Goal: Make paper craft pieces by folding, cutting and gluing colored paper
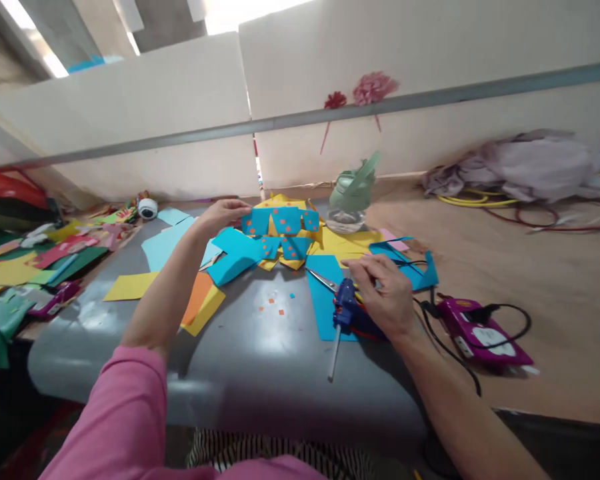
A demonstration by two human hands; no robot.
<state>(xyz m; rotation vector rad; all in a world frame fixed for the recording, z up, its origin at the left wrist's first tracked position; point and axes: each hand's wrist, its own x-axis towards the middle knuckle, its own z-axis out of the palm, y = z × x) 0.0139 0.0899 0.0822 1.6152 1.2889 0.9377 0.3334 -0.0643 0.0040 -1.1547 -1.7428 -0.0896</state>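
Grey mat [260, 373] spans the middle; left sleeve [125, 400] covers part of its near edge, and the sleeve runs out of frame. Dotted craft [286, 222], blue over yellow, at the mat's far side; its back layers are mostly hidden. Blue sheet [325, 313] near right, partly under tools. Purple box [485, 337] right of that, label unreadable. Left hand [223, 215]: fingertips pinching the craft's upper left edge, thumb contact unclear. Right hand [384, 290]: fingers curled over the glue gun [347, 303]; can't tell if gripping, handle blocked. Scissors [324, 280]: blades show, handles mostly covered. Orange scraps [281, 312] mid-mat, tiny.
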